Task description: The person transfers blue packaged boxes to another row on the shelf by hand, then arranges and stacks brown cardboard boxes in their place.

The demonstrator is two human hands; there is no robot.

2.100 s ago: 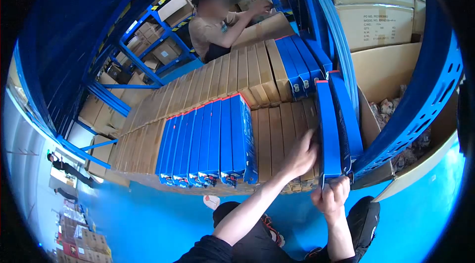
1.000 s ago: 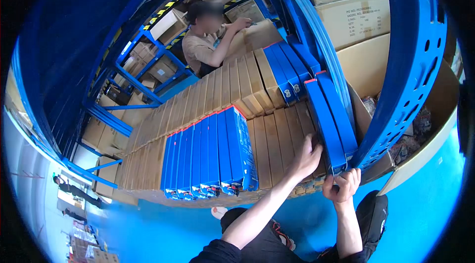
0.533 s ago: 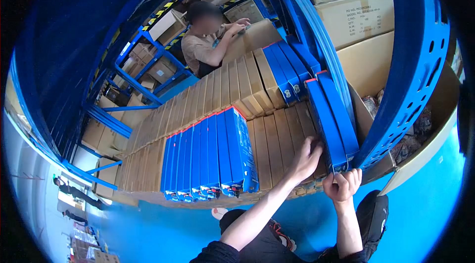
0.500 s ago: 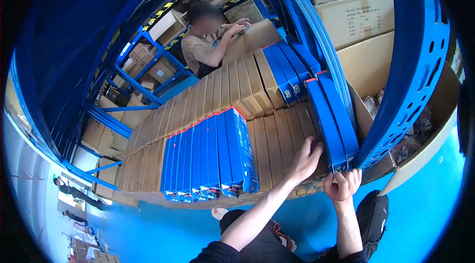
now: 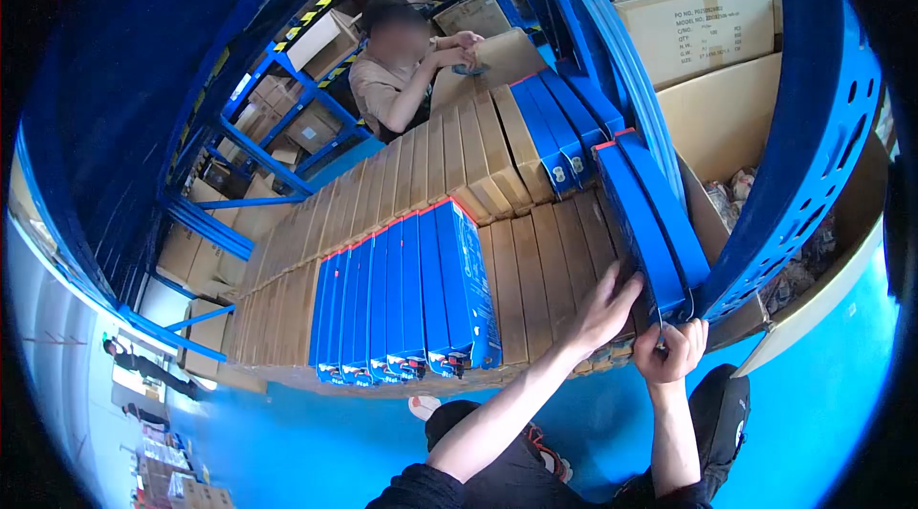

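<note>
Beside the spread, empty left hand, a blue box meets the curled right hand, grip unclear.

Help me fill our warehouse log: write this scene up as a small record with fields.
Place: storage rack with a blue floor
Left hand: fingers extended, at the side of the nearest blue box, one of a pair beside the rack upright
Right hand: fingers curled, at the pair's near end; grip unclear
Stack: brown boxes, with more blue boxes standing among them
Right side: open carton, contents too blurred to identify
Co-worker: behind the stack, hands at a cardboard box
</note>
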